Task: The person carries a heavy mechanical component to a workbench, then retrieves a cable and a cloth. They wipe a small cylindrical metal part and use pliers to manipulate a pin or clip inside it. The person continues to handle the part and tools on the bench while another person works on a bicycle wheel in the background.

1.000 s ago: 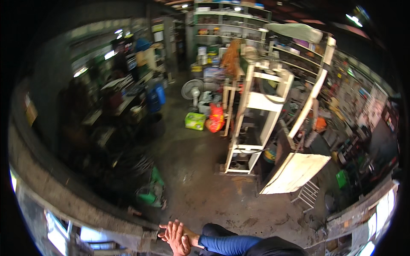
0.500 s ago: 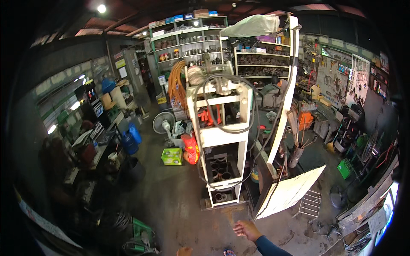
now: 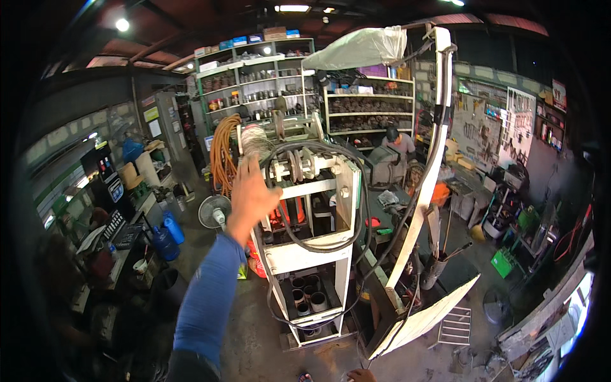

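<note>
My left hand [image 3: 253, 197], blue sleeve below it, is raised in front of a white-framed machine [image 3: 304, 254], fingers extended and thumb apart. Its fingertips overlap the view of a wound spool [image 3: 256, 139]; whether they touch it I cannot tell. A thick black cable [image 3: 321, 245] loops over the frame beside my hand. An orange hose bundle [image 3: 224, 153] hangs to the left. The frame's lower shelf holds several cylindrical metal parts [image 3: 317, 301]. My right hand [image 3: 360, 375] is at the bottom edge, its fingers mostly out of view.
A co-worker [image 3: 402, 149] bends at a bench behind the machine. A tall white post [image 3: 407, 242] with an angled panel [image 3: 433, 312] stands right. A fan [image 3: 212, 210], blue jugs [image 3: 172, 232] and a metal rack [image 3: 454, 325] are on the floor. Shelves [image 3: 369, 95] line the back.
My hands were together a second ago and are now apart. My left hand has risen to the machine, my right has dropped to the bottom edge. The machine appears closer.
</note>
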Motion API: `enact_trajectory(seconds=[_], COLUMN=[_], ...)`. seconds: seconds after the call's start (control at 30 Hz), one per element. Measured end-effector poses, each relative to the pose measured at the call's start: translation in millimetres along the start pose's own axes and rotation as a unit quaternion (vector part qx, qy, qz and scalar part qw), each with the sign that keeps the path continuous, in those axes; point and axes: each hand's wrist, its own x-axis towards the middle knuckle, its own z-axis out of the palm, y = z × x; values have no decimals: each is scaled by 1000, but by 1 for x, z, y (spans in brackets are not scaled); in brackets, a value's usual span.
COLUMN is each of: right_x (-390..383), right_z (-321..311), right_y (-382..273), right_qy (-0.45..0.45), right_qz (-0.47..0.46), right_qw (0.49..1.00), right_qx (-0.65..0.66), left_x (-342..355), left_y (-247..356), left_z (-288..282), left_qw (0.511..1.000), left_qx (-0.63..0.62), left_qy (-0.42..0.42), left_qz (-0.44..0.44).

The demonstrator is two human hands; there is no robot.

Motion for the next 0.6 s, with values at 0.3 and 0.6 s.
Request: enact_trajectory(seconds=[0.3, 0.6], right_x=[36, 222], right_z=[-70, -265], right_y=[-118, -368], right_qy=[153, 400], right_qz=[183, -230], right_qw=[962, 887], right_qx=[134, -1], left_x=[83, 108], left_y=[-37, -67], left_z=[-11, 17], left_qw=[960, 943], left_qx=[15, -119], left_qy=[-280, -289], left_qz=[-17, -113])
